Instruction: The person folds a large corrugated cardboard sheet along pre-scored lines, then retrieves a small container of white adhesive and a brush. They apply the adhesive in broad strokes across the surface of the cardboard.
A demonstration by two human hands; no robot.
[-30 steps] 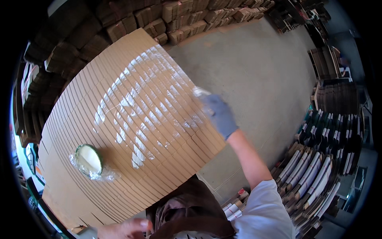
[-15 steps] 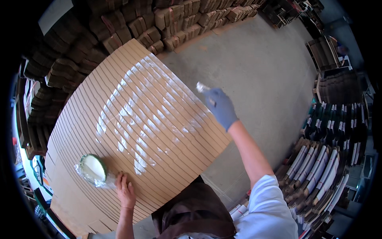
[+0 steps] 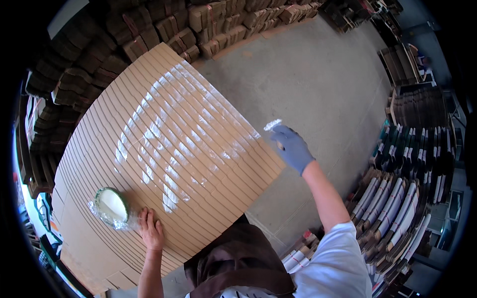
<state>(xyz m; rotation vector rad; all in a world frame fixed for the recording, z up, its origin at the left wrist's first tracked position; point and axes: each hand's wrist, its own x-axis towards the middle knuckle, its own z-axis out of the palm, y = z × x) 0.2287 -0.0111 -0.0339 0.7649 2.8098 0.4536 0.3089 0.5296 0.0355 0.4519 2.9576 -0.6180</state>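
A fanned stack of brown cardboard sheets (image 3: pixel 218 198) spreads out before me, its edges showing as many parallel strips. Streaks of white paste (image 3: pixel 164 126) cover its middle and far part. My right hand (image 3: pixel 294 150), in a blue-grey glove, is closed round a brush (image 3: pixel 273 124) with white-coated bristles, held just past the stack's right edge. The brush's handle is mostly hidden by the fingers. My bare left hand (image 3: pixel 151 229) lies with fingers stretched on the near left of the sheets. Beside it stands a green-rimmed bowl (image 3: pixel 126 198) of white paste, with clear plastic film (image 3: pixel 121 225) around its base.
Bundles of strapped brown cardboard (image 3: pixel 208 22) are piled along the far and left sides. Grey concrete floor (image 3: pixel 298 74) lies beyond the stack to the right. More bundled sheets (image 3: pixel 387 208) stand at the right. A dark apron (image 3: pixel 233 258) hangs against the stack's near edge.
My right hand has moved right and a little nearer with the brush, farther off the stack's edge. My left hand remains on the sheets by the bowl. The whole view has shifted slightly.
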